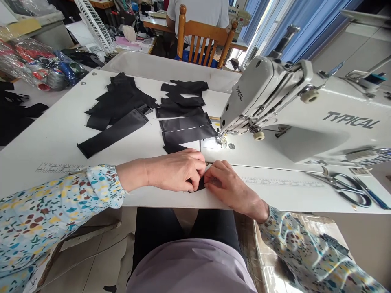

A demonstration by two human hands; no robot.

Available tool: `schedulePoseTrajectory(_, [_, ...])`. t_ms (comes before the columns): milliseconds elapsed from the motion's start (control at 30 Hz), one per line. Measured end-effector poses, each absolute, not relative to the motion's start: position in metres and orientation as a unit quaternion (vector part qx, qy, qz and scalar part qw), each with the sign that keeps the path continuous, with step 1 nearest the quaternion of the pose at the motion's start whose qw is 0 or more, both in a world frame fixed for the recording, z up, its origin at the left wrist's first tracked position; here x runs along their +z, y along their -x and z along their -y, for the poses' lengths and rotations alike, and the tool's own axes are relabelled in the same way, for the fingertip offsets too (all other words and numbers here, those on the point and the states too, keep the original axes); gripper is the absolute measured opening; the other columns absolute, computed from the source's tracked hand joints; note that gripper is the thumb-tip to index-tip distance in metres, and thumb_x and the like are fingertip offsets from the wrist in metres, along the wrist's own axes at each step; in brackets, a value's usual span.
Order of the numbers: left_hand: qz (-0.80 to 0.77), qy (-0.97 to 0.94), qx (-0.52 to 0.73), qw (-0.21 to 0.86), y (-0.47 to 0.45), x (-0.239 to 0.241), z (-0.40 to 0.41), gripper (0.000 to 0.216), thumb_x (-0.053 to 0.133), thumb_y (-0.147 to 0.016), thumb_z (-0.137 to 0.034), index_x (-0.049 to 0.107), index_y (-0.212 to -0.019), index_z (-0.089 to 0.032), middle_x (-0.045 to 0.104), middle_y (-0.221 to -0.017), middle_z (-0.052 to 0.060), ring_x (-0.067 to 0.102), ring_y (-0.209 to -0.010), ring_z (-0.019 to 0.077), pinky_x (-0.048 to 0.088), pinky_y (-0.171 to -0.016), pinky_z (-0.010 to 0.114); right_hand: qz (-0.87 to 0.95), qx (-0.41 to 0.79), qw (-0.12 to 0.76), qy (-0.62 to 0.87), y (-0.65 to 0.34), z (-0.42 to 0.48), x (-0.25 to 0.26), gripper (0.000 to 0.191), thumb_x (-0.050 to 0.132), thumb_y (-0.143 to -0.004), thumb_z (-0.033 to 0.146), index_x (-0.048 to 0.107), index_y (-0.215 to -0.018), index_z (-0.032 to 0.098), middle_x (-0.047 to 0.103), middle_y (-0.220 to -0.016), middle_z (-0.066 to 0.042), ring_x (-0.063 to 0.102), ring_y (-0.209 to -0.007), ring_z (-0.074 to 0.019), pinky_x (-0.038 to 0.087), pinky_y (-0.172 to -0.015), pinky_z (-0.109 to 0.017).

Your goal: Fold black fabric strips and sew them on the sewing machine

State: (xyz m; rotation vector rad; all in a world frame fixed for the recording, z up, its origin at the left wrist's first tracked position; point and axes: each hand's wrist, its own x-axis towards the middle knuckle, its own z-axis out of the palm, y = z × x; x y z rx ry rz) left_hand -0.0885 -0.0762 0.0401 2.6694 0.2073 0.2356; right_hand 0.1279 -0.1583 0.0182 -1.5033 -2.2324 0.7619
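Near the front edge of the white sewing table point(137, 199), my left hand point(180, 169) and my right hand point(227, 185) meet over a small piece of black fabric point(200, 185). Both hands have their fingers pinched on it, and most of the piece is hidden beneath them. Just beyond my left hand lies a column of black fabric strips point(186, 128), partly under the hand at its near end. Farther left is a heap of black fabric pieces point(119, 99), with one longer strip point(113, 132) in front. The presser foot point(218, 137) stands beyond my right hand.
A white sewing machine point(290, 110) fills the right side. Scissors point(351, 189) and a blue-handled tool point(374, 195) lie at the right edge. Bagged thread spools point(42, 67) sit at the left. Behind the table, a person point(198, 14) sits on a wooden chair point(206, 34).
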Motion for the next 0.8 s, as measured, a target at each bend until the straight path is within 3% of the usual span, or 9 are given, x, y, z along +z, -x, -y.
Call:
schedulePoseTrajectory(300, [-0.041, -0.973, 0.087, 0.209, 0.083, 0.039, 0.075, 0.028, 0.070, -0.086, -0.003, 0.074, -0.068, -0.023, 0.071, -0.082, -0.001, 0.061, -0.099, 0.0201, 0.041, -0.104, 0.037, 0.797, 0.248, 0.177, 0.521, -0.131, 0.156, 0.013, 0.017, 0.059, -0.086, 0.004, 0.061, -0.082, 0.021, 0.054, -0.089, -0.002, 0.047, -0.092, -0.0207, 0.045, -0.081, -0.034])
schedulePoseTrajectory(500, [-0.008, -0.971, 0.119, 0.206, 0.088, 0.031, 0.072, 0.013, 0.075, -0.090, -0.012, 0.080, -0.089, -0.024, 0.075, -0.097, 0.002, 0.062, -0.106, 0.0218, 0.046, -0.098, 0.036, 0.799, 0.242, 0.190, 0.516, -0.132, 0.152, 0.010, 0.018, 0.063, -0.083, 0.003, 0.060, -0.083, 0.020, 0.055, -0.088, -0.001, 0.049, -0.090, -0.0196, 0.044, -0.080, -0.034])
schedulePoseTrajectory(800, [0.027, -0.976, 0.145, 0.162, 0.091, 0.026, 0.075, 0.026, 0.060, -0.101, -0.014, 0.077, -0.083, -0.024, 0.078, -0.104, 0.000, 0.061, -0.111, 0.0221, 0.045, -0.101, 0.041, 0.778, 0.275, 0.234, 0.514, -0.134, 0.151, 0.012, 0.017, 0.058, -0.089, 0.004, 0.060, -0.087, 0.021, 0.057, -0.091, -0.002, 0.052, -0.090, -0.0185, 0.046, -0.081, -0.033])
